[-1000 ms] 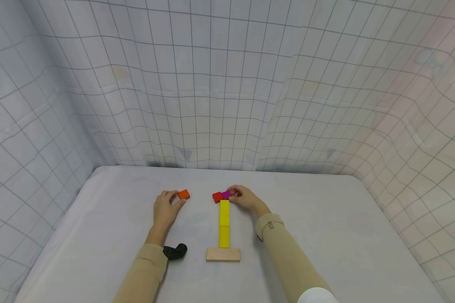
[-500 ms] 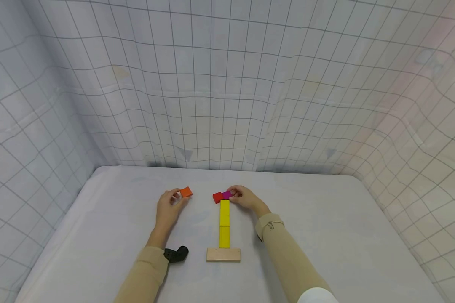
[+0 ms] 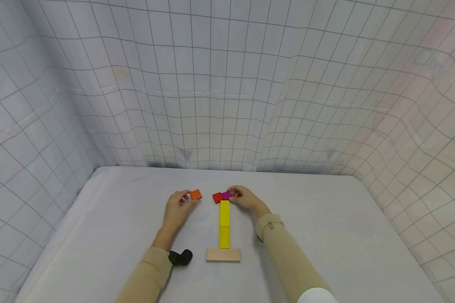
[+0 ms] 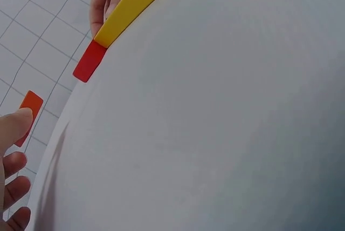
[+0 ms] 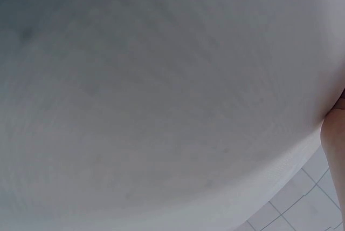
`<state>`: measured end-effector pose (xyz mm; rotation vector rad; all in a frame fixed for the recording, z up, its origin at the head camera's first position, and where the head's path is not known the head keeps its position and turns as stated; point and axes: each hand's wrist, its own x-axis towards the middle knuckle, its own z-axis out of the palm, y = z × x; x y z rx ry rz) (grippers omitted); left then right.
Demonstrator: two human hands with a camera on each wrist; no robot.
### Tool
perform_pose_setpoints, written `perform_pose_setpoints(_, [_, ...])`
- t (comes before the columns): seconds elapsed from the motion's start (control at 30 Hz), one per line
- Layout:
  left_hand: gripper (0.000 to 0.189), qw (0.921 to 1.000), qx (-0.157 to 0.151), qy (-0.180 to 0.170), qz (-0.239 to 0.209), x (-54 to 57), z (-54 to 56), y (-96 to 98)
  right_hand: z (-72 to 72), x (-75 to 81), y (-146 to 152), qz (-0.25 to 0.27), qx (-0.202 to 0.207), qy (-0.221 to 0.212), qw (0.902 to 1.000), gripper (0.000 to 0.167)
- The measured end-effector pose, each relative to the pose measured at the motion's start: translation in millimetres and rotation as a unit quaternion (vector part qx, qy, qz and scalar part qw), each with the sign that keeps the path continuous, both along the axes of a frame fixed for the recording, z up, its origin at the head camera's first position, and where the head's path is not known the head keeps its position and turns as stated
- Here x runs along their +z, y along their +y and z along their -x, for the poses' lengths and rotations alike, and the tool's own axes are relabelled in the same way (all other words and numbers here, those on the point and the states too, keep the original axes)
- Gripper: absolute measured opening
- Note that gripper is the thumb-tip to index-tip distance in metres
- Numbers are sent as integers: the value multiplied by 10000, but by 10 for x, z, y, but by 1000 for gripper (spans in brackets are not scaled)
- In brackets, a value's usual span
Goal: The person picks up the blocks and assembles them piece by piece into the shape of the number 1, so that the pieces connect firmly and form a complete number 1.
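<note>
My left hand (image 3: 177,209) pinches an orange block (image 3: 196,194) between thumb and fingers, to the left of a red block (image 3: 218,197) and apart from it. In the left wrist view the thumb lies across the face of the orange block (image 4: 32,103). My right hand (image 3: 244,198) pinches a purple block (image 3: 226,195), which sits right beside the red one. Below these two, a pair of yellow blocks (image 3: 224,214) lies end to end in a line. The right wrist view catches only a part of the right hand (image 5: 335,139) at its edge.
A plain wooden block (image 3: 223,255) lies crosswise at the near end of the yellow line. Everything rests on a white-covered table (image 3: 326,219), with a grid-patterned cloth (image 3: 227,105) hanging behind and at the sides. A black device (image 3: 180,257) is strapped at the left wrist.
My left hand has carried the orange block to the right, closer to the red block. The right hand and the other blocks stay where they were.
</note>
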<state>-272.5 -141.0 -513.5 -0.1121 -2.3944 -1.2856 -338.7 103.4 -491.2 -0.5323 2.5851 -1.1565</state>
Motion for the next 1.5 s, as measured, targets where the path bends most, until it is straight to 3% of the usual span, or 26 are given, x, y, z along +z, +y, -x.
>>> perform_pose_setpoints(0.63, [31,9984,-391,-170,361,-48,-26,249,-6,7,0,67,-16,-23,10000,28])
perform_pose_setpoints(1.13, [31,9940,-210,-280,1039,-97,12,343,-4,5,3,35,23,-19,10000,28])
perform_pose_setpoints(1.5, [31,9921,-169,-180,1229,-89,6,353,-19,22,4,35,39,-11,10000,28])
